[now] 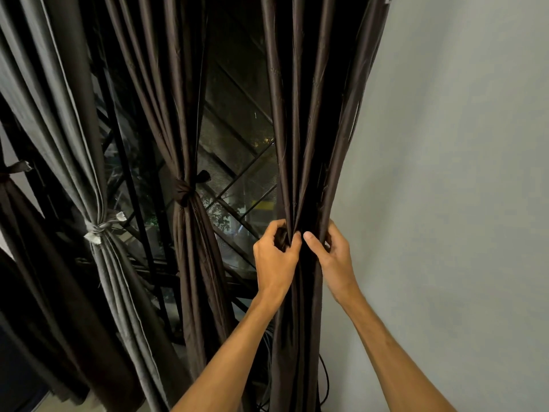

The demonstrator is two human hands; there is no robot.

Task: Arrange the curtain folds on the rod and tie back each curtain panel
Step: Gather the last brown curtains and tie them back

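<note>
Dim, evenly lit, sharp frame; wide-angle bending toward the edges

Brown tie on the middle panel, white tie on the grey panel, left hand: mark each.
brown tie point(182, 190), head view, on its knot.
white tie point(96, 228), head view, on its knot.
left hand point(273, 260), head view, back of the hand.

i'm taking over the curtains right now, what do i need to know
Hands: left hand and right hand both grip the gathered right panel beside the wall.
Done: middle panel is bound with a dark tie, grey panel with a pale tie; far-left panel looks tied too.
Left: tie the right panel. No knot shows on it; whether the hands hold a tie cannot be told. The rod is out of view.
</note>
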